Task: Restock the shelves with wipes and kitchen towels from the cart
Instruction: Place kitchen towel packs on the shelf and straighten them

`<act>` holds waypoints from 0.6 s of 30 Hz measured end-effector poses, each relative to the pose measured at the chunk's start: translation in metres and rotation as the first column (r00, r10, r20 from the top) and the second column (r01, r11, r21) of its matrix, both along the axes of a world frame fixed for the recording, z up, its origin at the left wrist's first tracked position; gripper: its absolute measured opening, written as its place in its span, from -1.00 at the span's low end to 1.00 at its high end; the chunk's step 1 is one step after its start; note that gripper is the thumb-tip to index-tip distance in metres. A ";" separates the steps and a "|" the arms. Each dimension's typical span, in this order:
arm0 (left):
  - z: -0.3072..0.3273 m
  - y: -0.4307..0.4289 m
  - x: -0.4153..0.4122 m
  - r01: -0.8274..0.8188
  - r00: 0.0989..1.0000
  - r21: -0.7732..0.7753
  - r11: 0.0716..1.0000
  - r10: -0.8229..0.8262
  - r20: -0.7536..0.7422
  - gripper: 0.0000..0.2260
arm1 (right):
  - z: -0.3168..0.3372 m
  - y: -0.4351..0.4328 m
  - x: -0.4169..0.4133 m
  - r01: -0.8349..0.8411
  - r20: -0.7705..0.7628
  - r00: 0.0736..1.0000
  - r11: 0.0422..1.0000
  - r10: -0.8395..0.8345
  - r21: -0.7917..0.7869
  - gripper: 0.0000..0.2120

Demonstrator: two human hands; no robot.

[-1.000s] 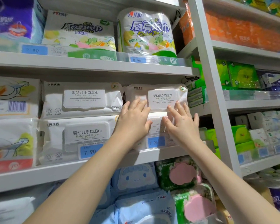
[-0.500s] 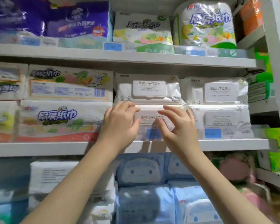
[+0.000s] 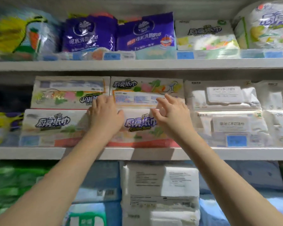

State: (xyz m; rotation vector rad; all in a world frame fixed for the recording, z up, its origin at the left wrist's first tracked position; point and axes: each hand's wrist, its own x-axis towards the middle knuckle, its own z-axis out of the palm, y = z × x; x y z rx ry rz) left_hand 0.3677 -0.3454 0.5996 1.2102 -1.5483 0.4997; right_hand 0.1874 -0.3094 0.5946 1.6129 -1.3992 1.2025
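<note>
Both hands have moved left: wipes (image 3: 227, 98) now sit right of my right hand (image 3: 171, 116), kitchen towels (image 3: 140, 124) under both palms. My left hand (image 3: 104, 116) presses flat; the right is spread and holds nothing. Likely straightening stock.

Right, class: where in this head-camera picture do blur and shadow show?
Head view: motion blur smears the yellow-and-green plastic pack at top left; head view: large print on the central white kitchen-towel pack is legible; head view: shadow lies beneath the white upper shelf.
</note>
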 end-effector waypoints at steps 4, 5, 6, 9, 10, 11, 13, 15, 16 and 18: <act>0.010 -0.005 0.014 -0.017 0.999 0.008 1.000 0.017 0.027 -0.64 | -0.006 -0.010 0.014 0.047 0.020 0.999 0.999 -0.047 0.011 -0.56; 0.010 -0.006 0.014 -0.012 0.999 -0.009 1.000 0.013 0.043 -0.67 | -0.007 -0.011 0.015 0.057 0.024 0.998 0.998 -0.057 0.002 -0.58; 0.010 -0.006 0.013 0.009 0.999 -0.024 1.000 -0.007 0.051 -0.69 | -0.008 -0.010 0.016 0.061 0.028 0.998 0.998 -0.060 -0.009 -0.60; 0.012 -0.011 0.012 0.117 0.993 -0.036 0.992 -0.117 0.002 -0.72 | -0.005 -0.010 0.018 0.054 0.045 0.998 0.998 -0.053 -0.029 -0.61; 0.014 -0.012 0.013 0.170 0.984 -0.037 0.985 -0.171 -0.041 -0.73 | -0.003 -0.011 0.019 0.049 0.055 0.997 0.998 -0.048 -0.033 -0.61; 0.016 -0.013 0.014 0.228 0.968 -0.046 0.973 -0.231 -0.100 -0.75 | -0.002 -0.011 0.019 0.044 0.063 0.997 0.998 -0.042 -0.032 -0.61; 0.022 -0.012 0.016 0.310 0.922 -0.074 0.948 -0.318 -0.219 -0.82 | -0.002 -0.011 0.018 0.043 0.059 0.997 0.999 -0.042 -0.020 -0.61; 0.028 -0.011 0.020 0.292 0.921 -0.055 0.955 -0.296 -0.253 -0.84 | -0.002 -0.011 0.017 0.041 0.050 0.998 0.999 -0.041 -0.009 -0.60; 0.030 -0.011 0.021 0.273 0.929 -0.028 0.962 -0.271 -0.253 -0.84 | -0.002 -0.011 0.017 0.036 0.052 0.998 0.999 -0.036 -0.004 -0.60; 0.034 -0.015 0.024 0.256 0.934 0.014 0.967 -0.243 -0.261 -0.86 | -0.001 -0.011 0.016 0.026 0.055 0.998 1.000 -0.026 -0.001 -0.60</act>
